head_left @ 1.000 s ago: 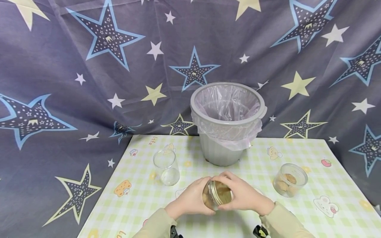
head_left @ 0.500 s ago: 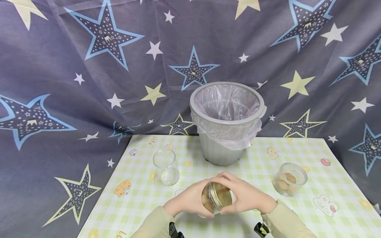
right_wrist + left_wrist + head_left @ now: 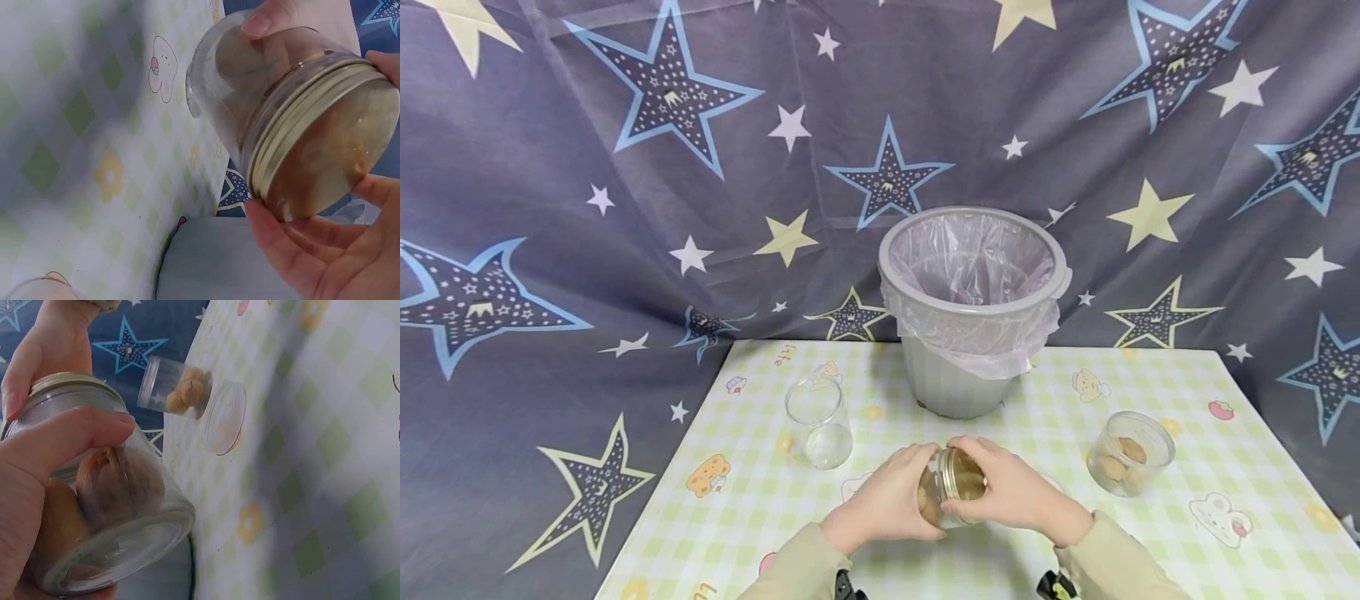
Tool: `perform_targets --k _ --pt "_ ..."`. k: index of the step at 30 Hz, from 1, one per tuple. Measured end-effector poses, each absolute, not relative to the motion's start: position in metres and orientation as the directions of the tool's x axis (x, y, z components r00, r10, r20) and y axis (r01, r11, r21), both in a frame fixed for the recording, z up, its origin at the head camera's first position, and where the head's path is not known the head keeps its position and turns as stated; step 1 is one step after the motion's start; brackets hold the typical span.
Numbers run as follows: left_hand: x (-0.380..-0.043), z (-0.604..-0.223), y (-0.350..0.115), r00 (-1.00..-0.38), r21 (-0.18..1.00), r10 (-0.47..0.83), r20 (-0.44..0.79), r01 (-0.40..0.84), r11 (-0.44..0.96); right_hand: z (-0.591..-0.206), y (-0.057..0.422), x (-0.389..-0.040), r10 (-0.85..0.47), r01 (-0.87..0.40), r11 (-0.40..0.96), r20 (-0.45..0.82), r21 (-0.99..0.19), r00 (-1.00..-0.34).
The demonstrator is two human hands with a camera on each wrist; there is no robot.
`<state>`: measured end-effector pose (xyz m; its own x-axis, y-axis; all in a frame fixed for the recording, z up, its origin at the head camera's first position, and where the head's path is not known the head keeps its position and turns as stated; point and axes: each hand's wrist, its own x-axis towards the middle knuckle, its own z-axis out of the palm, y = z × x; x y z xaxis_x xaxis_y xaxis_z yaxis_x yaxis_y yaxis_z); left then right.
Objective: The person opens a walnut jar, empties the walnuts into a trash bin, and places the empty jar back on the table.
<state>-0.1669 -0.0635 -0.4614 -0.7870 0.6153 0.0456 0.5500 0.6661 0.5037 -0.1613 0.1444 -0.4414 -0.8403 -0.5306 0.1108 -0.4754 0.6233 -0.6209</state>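
A clear jar (image 3: 134,487) with a gold screw lid (image 3: 331,147) is held tilted on its side above the near middle of the table. Large rounded brown pieces show through its wall. My left hand (image 3: 891,500) grips the jar's body, thumb across the side. From the right, my right hand (image 3: 1022,493) holds the lid, thumb and fingertips spread round its rim. The lid sits on the jar's mouth and faces right in the head view. Parts of the jar are hidden behind both hands.
Behind the hands stands a grey bin (image 3: 951,383) with a clear pinkish liner. At left is a clear cup (image 3: 823,425); at right, a clear tub (image 3: 1101,467) holds several brown pieces. A flat clear disc (image 3: 225,415) lies near the tub on the checked tablecloth (image 3: 737,517).
My right hand has shifted and turned on the lid, its thumb now over the rim. The jar has swung slightly, moving a little right. The other things have stayed put.
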Motion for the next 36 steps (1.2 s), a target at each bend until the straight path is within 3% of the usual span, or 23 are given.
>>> perform_targets --k 7,13,16,21,26,32,36 --pt "-0.169 -0.462 -0.069 -0.766 0.585 0.64 0.054 0.544 0.602 -0.446 0.145 -0.161 -0.59 -0.62 0.562 0.26 -0.547 -0.764" --pt "-0.174 -0.472 -0.079 -0.758 0.728 0.652 -0.025 0.433 0.531 -0.443 0.15 -0.164 -0.652 -0.726 0.464 0.358 -0.508 -0.668" --pt "-0.176 -0.477 -0.084 -0.761 0.756 0.648 -0.021 0.411 0.508 -0.441 0.152 -0.166 -0.635 -0.739 0.42 0.411 -0.527 -0.654" --pt "-0.175 -0.481 -0.087 -0.774 0.786 0.633 0.012 0.399 0.473 -0.443 0.153 -0.168 -0.587 -0.709 0.406 0.43 -0.577 -0.686" --pt "-0.174 -0.481 -0.093 -0.822 0.774 0.568 0.037 0.383 0.504 -0.444 0.156 -0.169 -0.511 -0.664 0.475 0.434 -0.578 -0.743" --pt "-0.174 -0.48 -0.105 -0.877 0.819 0.476 0.063 0.318 0.478 -0.447 0.16 -0.17 -0.425 -0.554 0.514 0.366 -0.655 -0.828" --pt "-0.175 -0.479 -0.111 -0.905 0.846 0.414 0.095 0.293 0.446 -0.463 0.161 -0.173 -0.449 -0.525 0.523 0.307 -0.671 -0.839"
